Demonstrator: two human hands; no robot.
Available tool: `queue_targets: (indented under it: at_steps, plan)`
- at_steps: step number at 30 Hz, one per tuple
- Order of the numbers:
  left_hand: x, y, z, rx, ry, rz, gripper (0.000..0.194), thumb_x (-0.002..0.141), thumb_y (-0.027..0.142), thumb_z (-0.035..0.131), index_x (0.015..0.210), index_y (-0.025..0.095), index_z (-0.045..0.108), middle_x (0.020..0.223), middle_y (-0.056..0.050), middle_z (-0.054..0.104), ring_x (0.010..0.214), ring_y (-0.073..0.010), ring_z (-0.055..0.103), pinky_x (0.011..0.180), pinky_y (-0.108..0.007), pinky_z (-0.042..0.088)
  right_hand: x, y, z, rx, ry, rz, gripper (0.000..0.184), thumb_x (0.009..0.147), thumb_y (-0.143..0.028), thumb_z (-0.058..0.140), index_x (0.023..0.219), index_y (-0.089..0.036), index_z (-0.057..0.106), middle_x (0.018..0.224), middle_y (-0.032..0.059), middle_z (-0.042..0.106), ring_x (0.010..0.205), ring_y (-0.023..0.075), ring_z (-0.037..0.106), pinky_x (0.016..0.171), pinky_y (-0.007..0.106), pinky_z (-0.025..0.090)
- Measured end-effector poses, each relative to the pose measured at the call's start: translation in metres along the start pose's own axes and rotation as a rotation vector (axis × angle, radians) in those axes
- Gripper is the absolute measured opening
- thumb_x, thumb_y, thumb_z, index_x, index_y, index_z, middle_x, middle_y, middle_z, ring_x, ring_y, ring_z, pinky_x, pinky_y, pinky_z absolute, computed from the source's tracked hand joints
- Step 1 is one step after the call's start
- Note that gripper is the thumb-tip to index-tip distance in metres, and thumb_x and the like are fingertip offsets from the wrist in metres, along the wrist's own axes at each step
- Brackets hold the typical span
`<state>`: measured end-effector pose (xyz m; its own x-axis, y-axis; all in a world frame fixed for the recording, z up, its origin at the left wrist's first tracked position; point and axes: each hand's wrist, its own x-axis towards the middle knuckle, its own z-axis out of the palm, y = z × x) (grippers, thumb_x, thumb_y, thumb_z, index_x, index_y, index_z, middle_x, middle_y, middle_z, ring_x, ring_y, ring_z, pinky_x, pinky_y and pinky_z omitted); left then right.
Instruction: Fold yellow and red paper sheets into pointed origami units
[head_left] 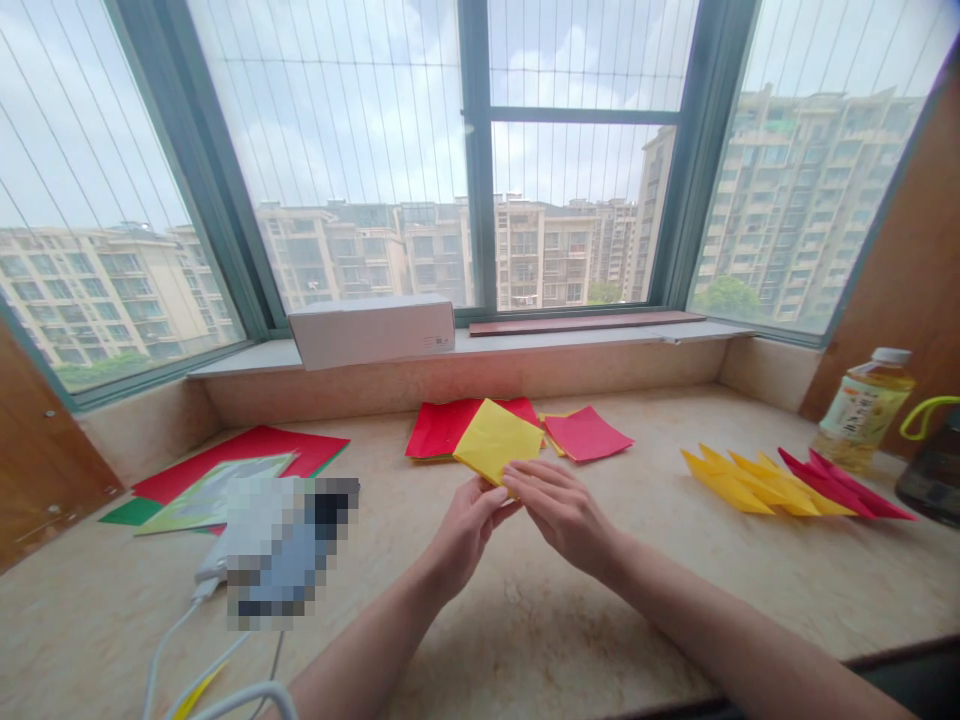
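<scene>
A yellow square of paper [496,440] is lifted a little off the stone counter in the middle of the view. My left hand [465,530] pinches its near corner. My right hand [559,510] lies over the same near edge, fingers together and pointing left, touching the sheet. Behind the sheet lie red paper squares [589,433] and a larger red sheet [439,428]. To the right sits a row of folded yellow pieces [739,482] and folded red pieces [844,485].
Red and green sheets [247,455] lie at left, beside a blurred-out object [281,550] with white cables [172,660]. A white box [373,331] rests on the window ledge. An oil bottle [862,408] and a dark object [930,470] stand at far right.
</scene>
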<state>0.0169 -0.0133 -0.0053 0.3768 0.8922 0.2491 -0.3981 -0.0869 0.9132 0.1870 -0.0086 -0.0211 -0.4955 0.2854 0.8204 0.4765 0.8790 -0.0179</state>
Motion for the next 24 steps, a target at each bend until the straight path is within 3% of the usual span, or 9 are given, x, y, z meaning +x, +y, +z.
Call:
queue_targets:
  at_steps: [3,5,7,11,13,15,17,20,24]
  plan:
    - [0.001,-0.001,-0.004,-0.042,0.118,-0.015,0.039,0.083,0.041,0.07,0.109,0.013,0.065,0.116,-0.015,0.069,0.109,-0.0264,0.064,0.094,-0.039,0.05,0.0,-0.002,0.002,0.064,-0.132,-0.013,0.056,0.093,-0.006,0.044,0.148,-0.018,0.039,0.143,0.013,0.054,0.137,0.0252,0.045,0.111,0.05,0.042]
    - [0.004,-0.004,-0.012,0.028,0.215,-0.041,0.044,0.08,0.044,0.073,0.107,0.011,0.063,0.108,-0.015,0.071,0.098,-0.0249,0.068,0.084,-0.035,0.055,-0.002,-0.002,0.004,0.143,-0.15,0.016,0.052,0.095,-0.008,0.043,0.145,-0.02,0.042,0.139,0.0115,0.057,0.133,0.0226,0.05,0.109,0.046,0.045]
    - [0.008,-0.005,-0.02,0.135,0.254,-0.067,0.048,0.078,0.048,0.073,0.104,0.01,0.061,0.097,-0.013,0.072,0.078,-0.0211,0.071,0.067,-0.03,0.055,-0.004,0.002,0.005,0.18,-0.081,0.108,0.047,0.095,-0.01,0.044,0.14,-0.025,0.049,0.131,0.0093,0.064,0.124,0.0205,0.058,0.105,0.043,0.048]
    - [0.009,-0.005,-0.025,0.33,0.106,-0.113,0.049,0.075,0.054,0.072,0.094,0.011,0.057,0.071,-0.005,0.067,0.048,-0.0137,0.061,0.043,-0.022,0.043,-0.005,0.016,0.005,0.183,0.193,0.525,0.044,0.09,-0.026,0.06,0.134,-0.023,0.055,0.135,0.0138,0.059,0.127,0.0291,0.053,0.107,0.052,0.042]
    - [0.008,-0.005,-0.024,0.366,0.027,-0.139,0.048,0.075,0.054,0.07,0.093,0.012,0.056,0.065,-0.003,0.064,0.045,-0.0126,0.058,0.041,-0.022,0.041,-0.004,0.022,0.003,0.41,0.215,0.748,0.051,0.086,-0.037,0.066,0.133,-0.021,0.054,0.131,0.0161,0.061,0.12,0.0318,0.058,0.099,0.053,0.048]
    - [0.007,-0.007,-0.023,0.396,0.045,-0.14,0.047,0.079,0.055,0.066,0.096,0.012,0.056,0.061,0.0,0.062,0.043,-0.0111,0.054,0.042,-0.021,0.039,-0.002,0.026,-0.001,0.762,0.111,0.896,0.054,0.082,-0.044,0.069,0.129,-0.019,0.056,0.118,0.0149,0.068,0.104,0.0302,0.067,0.089,0.049,0.054]
    - [0.007,-0.008,-0.024,0.435,0.133,-0.103,0.046,0.083,0.054,0.062,0.1,0.012,0.056,0.058,0.002,0.059,0.042,-0.0095,0.05,0.042,-0.02,0.036,0.0,0.026,-0.005,1.011,0.007,0.957,0.054,0.076,-0.047,0.075,0.119,-0.017,0.061,0.106,0.0119,0.072,0.094,0.0274,0.07,0.087,0.044,0.055]
    - [0.008,-0.005,-0.03,0.519,0.225,0.005,0.043,0.087,0.054,0.058,0.1,0.013,0.058,0.065,-0.001,0.063,0.052,-0.012,0.056,0.048,-0.02,0.039,0.001,0.02,-0.011,1.065,-0.117,1.003,0.049,0.069,-0.049,0.08,0.103,-0.015,0.068,0.097,0.0096,0.074,0.088,0.0242,0.07,0.08,0.035,0.055]
    - [0.01,0.003,-0.036,0.643,0.185,0.087,0.041,0.088,0.054,0.055,0.095,0.014,0.063,0.082,-0.006,0.069,0.071,-0.0178,0.064,0.057,-0.022,0.045,-0.003,0.017,-0.013,1.074,-0.306,1.05,0.059,0.083,-0.067,0.057,0.095,-0.011,0.071,0.083,0.0117,0.074,0.069,0.0198,0.071,0.062,0.028,0.054]
